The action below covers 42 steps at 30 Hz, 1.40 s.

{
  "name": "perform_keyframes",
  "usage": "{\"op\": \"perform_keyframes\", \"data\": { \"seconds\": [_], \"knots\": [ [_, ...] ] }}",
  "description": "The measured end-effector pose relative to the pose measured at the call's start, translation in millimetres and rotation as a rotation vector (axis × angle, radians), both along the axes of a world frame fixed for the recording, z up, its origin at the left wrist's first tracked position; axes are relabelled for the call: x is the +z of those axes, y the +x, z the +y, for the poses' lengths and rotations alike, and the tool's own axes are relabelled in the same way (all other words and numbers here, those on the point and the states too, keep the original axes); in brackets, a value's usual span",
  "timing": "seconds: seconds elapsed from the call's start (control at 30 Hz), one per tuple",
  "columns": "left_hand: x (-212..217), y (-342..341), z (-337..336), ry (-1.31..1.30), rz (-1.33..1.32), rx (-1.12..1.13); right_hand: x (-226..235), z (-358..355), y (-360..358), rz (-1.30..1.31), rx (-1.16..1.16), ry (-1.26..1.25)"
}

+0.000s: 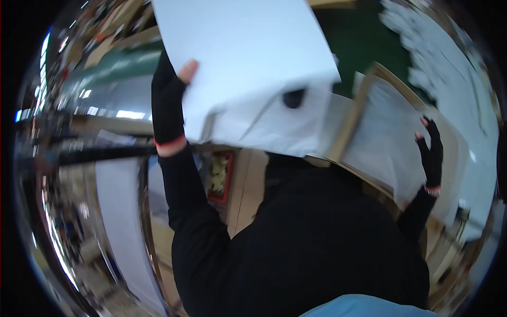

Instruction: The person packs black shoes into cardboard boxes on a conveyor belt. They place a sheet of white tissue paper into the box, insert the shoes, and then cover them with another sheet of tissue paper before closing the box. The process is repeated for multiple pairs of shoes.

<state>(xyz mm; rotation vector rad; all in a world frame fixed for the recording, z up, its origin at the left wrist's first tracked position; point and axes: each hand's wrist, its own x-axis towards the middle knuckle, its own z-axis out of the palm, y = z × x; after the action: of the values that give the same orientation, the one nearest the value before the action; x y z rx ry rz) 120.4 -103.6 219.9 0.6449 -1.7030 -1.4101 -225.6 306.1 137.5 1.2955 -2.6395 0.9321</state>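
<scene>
A large white sheet (248,42), flat and stiff-looking, reaches from the upper edge down toward the middle. My left hand (170,105), in a black fingerless glove with a red cuff edge, grips its left side; the thumb lies on top and the other fingers are hidden. Below the sheet's lower edge lies thin white wrapping (253,124) with a dark round thing (293,98) on it. My right hand (434,153), gloved alike, is open with fingers apart at the far right. Nearest to it is a cardboard tray (353,124) lined with thin translucent paper (377,142).
Behind the sheet is a dark green surface (369,39). Crumpled white material (446,58) runs along the right. At left, a shiny roll (121,98) lies beside a dark metal bar (95,154). A red bin (228,177) with pale pieces stands on the tiled floor (247,185).
</scene>
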Motion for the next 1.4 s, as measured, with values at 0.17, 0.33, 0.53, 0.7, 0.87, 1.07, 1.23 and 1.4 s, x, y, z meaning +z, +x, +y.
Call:
{"op": "perform_keyframes", "data": {
  "seconds": [0.17,0.33,0.53,0.7,0.87,1.07,1.23,1.4],
  "knots": [
    [-76,-150,128,-0.207,-0.045,-0.496,-68,123,-48,0.204,-0.605,0.608],
    [-158,-224,211,-0.327,-0.272,-0.779,-60,170,-11,-0.134,-0.676,0.500],
    [-120,-222,216,-0.213,-0.374,-0.826,-37,173,-8,0.053,-0.650,0.174],
    [-158,-227,253,-0.174,-0.603,-0.831,-39,143,-16,0.181,-0.519,0.155],
    [-147,-232,195,-0.810,-0.831,-0.838,-70,159,6,-0.059,-0.514,0.401],
    [-92,-271,63,-1.528,-1.344,-0.281,-62,200,-36,0.382,-0.767,0.045],
    [-135,-252,-26,-1.294,-1.608,-0.421,-125,235,-65,0.324,-0.931,0.247],
    [-88,-236,-36,-0.826,-1.267,-0.536,-200,261,-60,-0.054,-1.038,0.336]
  ]
}}
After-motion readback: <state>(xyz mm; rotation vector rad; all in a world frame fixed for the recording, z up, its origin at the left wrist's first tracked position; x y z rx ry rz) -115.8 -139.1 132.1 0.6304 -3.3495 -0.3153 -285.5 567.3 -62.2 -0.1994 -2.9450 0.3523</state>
